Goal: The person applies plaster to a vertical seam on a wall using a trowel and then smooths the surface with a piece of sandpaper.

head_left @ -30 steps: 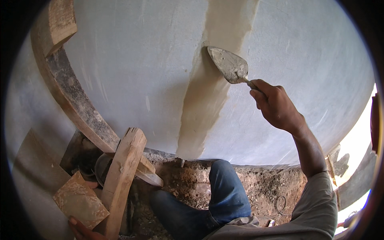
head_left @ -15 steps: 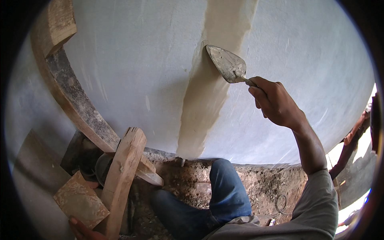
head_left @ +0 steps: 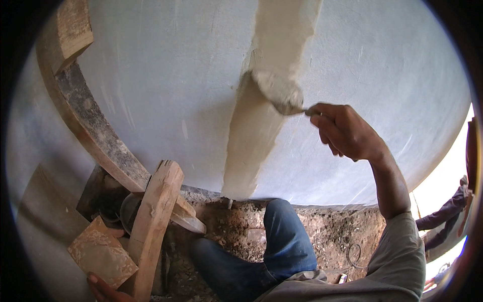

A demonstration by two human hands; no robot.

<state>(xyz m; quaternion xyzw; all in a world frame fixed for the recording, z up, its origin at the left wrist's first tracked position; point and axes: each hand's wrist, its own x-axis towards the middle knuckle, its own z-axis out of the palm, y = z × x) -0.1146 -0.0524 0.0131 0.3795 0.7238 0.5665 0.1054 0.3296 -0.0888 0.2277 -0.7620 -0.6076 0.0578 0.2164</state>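
Observation:
My right hand (head_left: 342,131) is shut on the handle of a pointed trowel (head_left: 279,93), whose smeared blade lies over a damp tan strip of plaster (head_left: 249,166) running down the pale grey, curving wall (head_left: 181,90). At the lower left my left hand (head_left: 105,289), partly cut off by the frame's edge, grips the edge of a square, mortar-stained board (head_left: 100,249). That board sits just left of an upright wooden beam (head_left: 156,216).
A curved timber form (head_left: 98,131) spans the left side. Behind the beam is a dark bucket (head_left: 126,214). My jeans-clad legs (head_left: 284,241) are over rough, dirty ground (head_left: 352,226) with a wire loop. Another person's dark sleeve (head_left: 443,209) shows at the far right.
My right hand has swung the trowel slightly, its blade now lower and to the left and blurred. The other person's arm at the far right has come into view and shifted.

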